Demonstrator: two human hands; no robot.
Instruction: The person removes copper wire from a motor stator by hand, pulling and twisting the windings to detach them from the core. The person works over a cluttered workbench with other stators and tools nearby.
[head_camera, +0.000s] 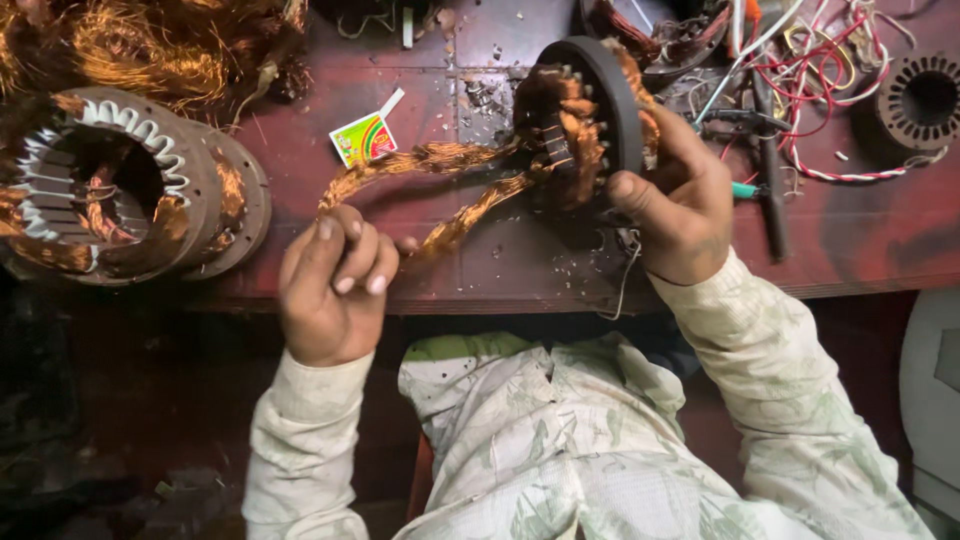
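Two hands at work over a dark red bench (860, 235), head view only. Right hand (680, 205): closed round the rim of a dark ring-shaped stator (600, 100), thumb pressed on the near edge, holding it tilted on edge above the bench, apparently to steady it against the pull on the winding. Left hand (335, 280): fingers curled shut on a coil (440, 160) of copper wire, left of the stator and nearer the bench's front edge. The coil runs as a two-stranded loop from the stator's slots to that fist, taut enough to suggest it is being drawn out. Coil: bright orange-copper, many fine strands bunched and kinked, slightly frayed; more of the same winding still sits packed in the stator's inner slots. Far left of the stator: a larger stator (120, 190) with white slot liners, lying flat. Behind that, a heap of loose copper wire (150, 45). Between the two stators: a small green-and-yellow packet (365, 138). Right of the held stator: tangled red and white wires (830, 80) and a small dark slotted core (925, 98). Pale patterned sleeves (780, 340) cover both arms.
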